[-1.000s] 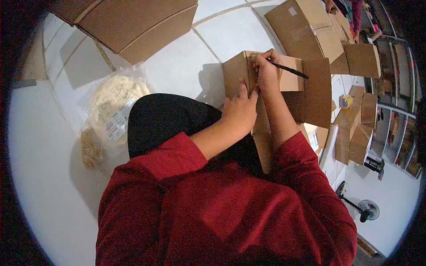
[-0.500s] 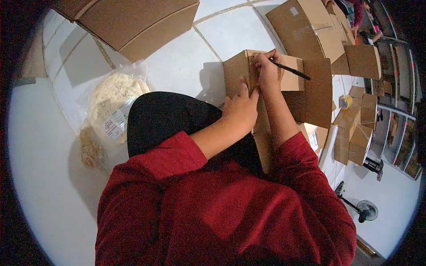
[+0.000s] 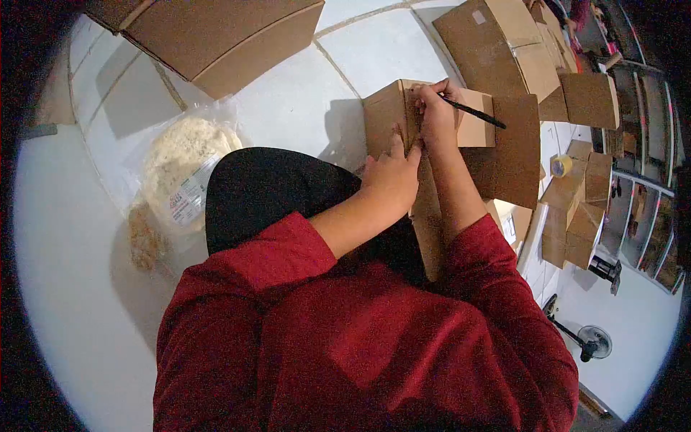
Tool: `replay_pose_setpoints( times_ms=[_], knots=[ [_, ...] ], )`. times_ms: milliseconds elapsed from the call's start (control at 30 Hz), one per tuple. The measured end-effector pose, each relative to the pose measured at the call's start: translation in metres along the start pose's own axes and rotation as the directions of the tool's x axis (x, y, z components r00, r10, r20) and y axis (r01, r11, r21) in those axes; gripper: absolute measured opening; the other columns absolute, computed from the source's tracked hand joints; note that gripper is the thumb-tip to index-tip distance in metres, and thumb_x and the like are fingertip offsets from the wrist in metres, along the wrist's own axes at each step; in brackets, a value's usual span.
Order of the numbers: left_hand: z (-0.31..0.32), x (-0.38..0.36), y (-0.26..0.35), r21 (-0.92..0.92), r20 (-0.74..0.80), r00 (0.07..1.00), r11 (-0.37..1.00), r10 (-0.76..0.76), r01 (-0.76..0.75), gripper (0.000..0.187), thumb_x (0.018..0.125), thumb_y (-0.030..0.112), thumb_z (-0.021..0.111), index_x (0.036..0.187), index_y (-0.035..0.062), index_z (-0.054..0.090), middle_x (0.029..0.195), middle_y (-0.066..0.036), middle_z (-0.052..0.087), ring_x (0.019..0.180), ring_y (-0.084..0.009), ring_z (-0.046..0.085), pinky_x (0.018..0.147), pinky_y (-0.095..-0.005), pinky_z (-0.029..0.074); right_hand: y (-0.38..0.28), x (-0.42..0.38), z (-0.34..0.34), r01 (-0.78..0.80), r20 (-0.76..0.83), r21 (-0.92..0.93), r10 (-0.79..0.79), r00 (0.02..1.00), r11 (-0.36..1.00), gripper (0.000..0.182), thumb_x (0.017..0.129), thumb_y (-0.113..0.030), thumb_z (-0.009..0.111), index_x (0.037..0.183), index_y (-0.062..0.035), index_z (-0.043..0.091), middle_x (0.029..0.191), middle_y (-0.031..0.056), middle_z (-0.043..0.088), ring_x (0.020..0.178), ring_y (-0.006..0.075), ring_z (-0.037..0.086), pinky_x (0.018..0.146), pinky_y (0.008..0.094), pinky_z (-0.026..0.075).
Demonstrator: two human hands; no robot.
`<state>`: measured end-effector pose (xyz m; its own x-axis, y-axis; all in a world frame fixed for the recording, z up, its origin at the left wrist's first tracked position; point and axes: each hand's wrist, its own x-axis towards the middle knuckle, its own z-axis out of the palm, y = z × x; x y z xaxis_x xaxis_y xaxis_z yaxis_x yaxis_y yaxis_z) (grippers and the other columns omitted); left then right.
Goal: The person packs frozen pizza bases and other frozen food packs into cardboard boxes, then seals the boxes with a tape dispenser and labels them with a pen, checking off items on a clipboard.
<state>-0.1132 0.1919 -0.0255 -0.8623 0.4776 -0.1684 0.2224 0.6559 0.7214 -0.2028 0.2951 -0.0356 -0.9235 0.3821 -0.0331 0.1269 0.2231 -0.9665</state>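
A: What is changing since the earlier frames?

B: Very little. The pen (image 3: pixel 473 111) is sitting a touch farther right than a second ago, and the view is drifting slightly; both hands are staying on the small box (image 3: pixel 403 115).

A: Going left to right, what is lying around?

B: On the white floor (image 3: pixel 72 252) at the left, a clear bag of pale food (image 3: pixel 183 173) is lying flat with a printed label; the writing is too small to read. Above it a big box (image 3: pixel 216 36) is casting a shadow. Then the person's dark lap and red sleeves are filling the middle.

A: And the hands?

B: The left hand (image 3: pixel 392 176) is pressing flat against the near side of the small box, fingers spread, steadying it rather than closing round it. The right hand (image 3: pixel 435 115) is pinching the pen, fingers closed on its shaft.

A: Which way is the pen lying?

B: Its long axis is running from the fingers up and left down to the right, the free end pointing right, the tip at the top edge of the box, hidden behind the fingers. The right hand is nearer that edge; the left is lower, toward the body.

A: Farther right?

B: Flat cardboard (image 3: pixel 515 151), more boxes (image 3: pixel 504 43), a roll of tape (image 3: pixel 561 165) and a fan (image 3: pixel 594 340). A white sticker on one box is unreadable.
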Motion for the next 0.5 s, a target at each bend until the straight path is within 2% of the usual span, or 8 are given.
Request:
replay_pose_setpoints(
  times_ms=[67, 100, 200, 300, 367, 400, 467, 500],
  knots=[
    [0.0, -0.001, 0.0, -0.002, -0.018, 1.0, 1.0, 0.008, -0.008, 0.043, 0.074, 0.015, 0.049, 0.112, -0.0021, 0.036, 0.113, -0.032, 0.034, 0.084, -0.0438, 0.049, 0.07, -0.0477, 0.043, 0.015, 0.007, -0.003, 0.09, -0.05, -0.044, -0.092, 0.995, 0.995, 0.016, 0.065, -0.001, 0.054, 0.059, -0.0049, 0.04, 0.055, 0.0047, 0.047, 0.048, 0.0094, 0.042, 0.046, 0.0221, 0.035],
    [0.0, -0.001, -0.001, -0.002, -0.038, 0.999, 1.0, 0.014, -0.015, 0.043, 0.074, 0.014, 0.049, 0.111, -0.0021, 0.037, 0.112, -0.032, 0.034, 0.084, -0.0436, 0.049, 0.07, -0.0474, 0.043, 0.012, 0.006, -0.002, 0.09, -0.049, -0.043, -0.092, 0.994, 0.995, 0.016, 0.065, -0.001, 0.054, 0.059, -0.0049, 0.04, 0.055, 0.0047, 0.047, 0.048, 0.0094, 0.042, 0.046, 0.0221, 0.035],
    [-0.001, 0.001, -0.001, 0.011, -0.006, 1.0, 1.0, 0.008, -0.008, 0.042, 0.073, 0.014, 0.05, 0.11, -0.0023, 0.037, 0.111, -0.032, 0.035, 0.081, -0.0433, 0.05, 0.069, -0.047, 0.043, 0.007, 0.004, -0.003, 0.088, -0.021, -0.197, -0.093, 0.995, 0.977, 0.016, 0.065, 0.0, 0.053, 0.059, -0.0049, 0.04, 0.055, 0.0044, 0.047, 0.048, 0.0094, 0.042, 0.046, 0.0224, 0.035],
    [-0.005, -0.001, 0.002, 0.016, -0.016, 1.0, 1.0, 0.019, -0.019, 0.041, 0.073, 0.014, 0.05, 0.109, -0.0024, 0.038, 0.111, -0.032, 0.035, 0.08, -0.0432, 0.051, 0.069, -0.0472, 0.043, 0.001, 0.002, 0.0, 0.11, 0.004, -0.102, -0.11, 0.994, 0.989, 0.016, 0.065, 0.001, 0.054, 0.059, -0.0052, 0.04, 0.054, 0.0041, 0.047, 0.047, 0.0092, 0.041, 0.045, 0.0222, 0.034],
    [-0.001, -0.001, 0.0, 0.014, -0.025, 1.0, 1.0, 0.017, -0.016, 0.042, 0.073, 0.014, 0.05, 0.109, -0.0025, 0.038, 0.111, -0.032, 0.035, 0.081, -0.0432, 0.051, 0.069, -0.0473, 0.043, -0.011, -0.006, 0.005, -0.012, -0.022, 0.195, 0.017, 1.0, 0.981, 0.016, 0.064, 0.001, 0.054, 0.058, -0.0054, 0.04, 0.053, 0.0039, 0.046, 0.046, 0.0094, 0.041, 0.044, 0.0218, 0.033],
    [0.001, 0.0, 0.0, 0.012, -0.033, 0.999, 1.0, 0.014, -0.014, 0.042, 0.073, 0.014, 0.05, 0.109, -0.0025, 0.038, 0.111, -0.032, 0.035, 0.081, -0.0431, 0.051, 0.069, -0.0475, 0.043, -0.001, -0.001, 0.002, -0.013, -0.023, 0.194, 0.017, 1.0, 0.981, 0.016, 0.064, 0.001, 0.054, 0.058, -0.0054, 0.04, 0.053, 0.0039, 0.046, 0.046, 0.0094, 0.041, 0.044, 0.0218, 0.033],
    [0.0, 0.0, -0.001, 0.004, -0.034, 0.999, 1.0, 0.013, -0.013, 0.042, 0.073, 0.014, 0.05, 0.109, -0.0024, 0.038, 0.111, -0.032, 0.035, 0.081, -0.043, 0.051, 0.069, -0.0475, 0.043, 0.024, 0.014, -0.005, 0.117, -0.012, -0.063, -0.118, 0.993, 0.991, 0.015, 0.064, 0.001, 0.053, 0.059, -0.0054, 0.04, 0.053, 0.004, 0.046, 0.045, 0.0099, 0.041, 0.044, 0.0219, 0.034],
    [0.0, 0.0, 0.0, -0.003, -0.035, 0.999, 1.0, 0.013, -0.013, 0.042, 0.073, 0.014, 0.05, 0.109, -0.0023, 0.037, 0.112, -0.032, 0.035, 0.081, -0.043, 0.051, 0.069, -0.0476, 0.043, 0.023, 0.012, -0.005, 0.117, -0.013, -0.062, -0.118, 0.993, 0.991, 0.015, 0.064, 0.001, 0.053, 0.059, -0.0054, 0.04, 0.053, 0.004, 0.046, 0.045, 0.0099, 0.041, 0.044, 0.0219, 0.034]
  ],
)
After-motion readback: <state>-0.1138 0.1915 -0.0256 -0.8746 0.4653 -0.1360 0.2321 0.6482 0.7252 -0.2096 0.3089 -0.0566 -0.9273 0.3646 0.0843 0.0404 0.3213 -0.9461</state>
